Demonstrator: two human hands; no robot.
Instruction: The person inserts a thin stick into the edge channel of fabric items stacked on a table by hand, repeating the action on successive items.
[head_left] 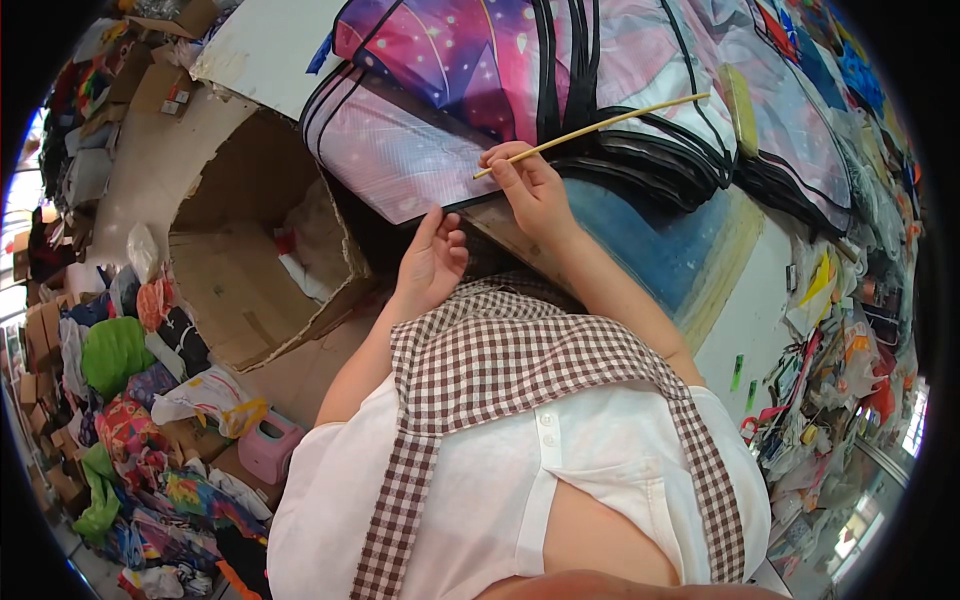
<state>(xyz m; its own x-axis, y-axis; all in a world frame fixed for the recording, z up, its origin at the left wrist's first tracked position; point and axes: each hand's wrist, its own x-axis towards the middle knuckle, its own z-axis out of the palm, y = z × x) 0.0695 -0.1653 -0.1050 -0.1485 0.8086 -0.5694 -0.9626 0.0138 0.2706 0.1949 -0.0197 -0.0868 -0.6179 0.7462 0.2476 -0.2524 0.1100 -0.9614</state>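
My right hand is closed around a thin yellow rod, near its left end. The rod slants up to the right over a stack of printed fabric pieces. My left hand is at the near edge of a pale lilac fabric piece with black edging. Its fingers are curled, and thumb and fingertip pinch that edge. Pink and purple starry fabric lies behind, with black-bound folds bunched to the right.
A large open cardboard box stands at my left. A blue board covers part of the white table on the right. A yellow strip lies on the fabric. Bags surround a pink plastic container; plastic-wrapped goods crowd the right.
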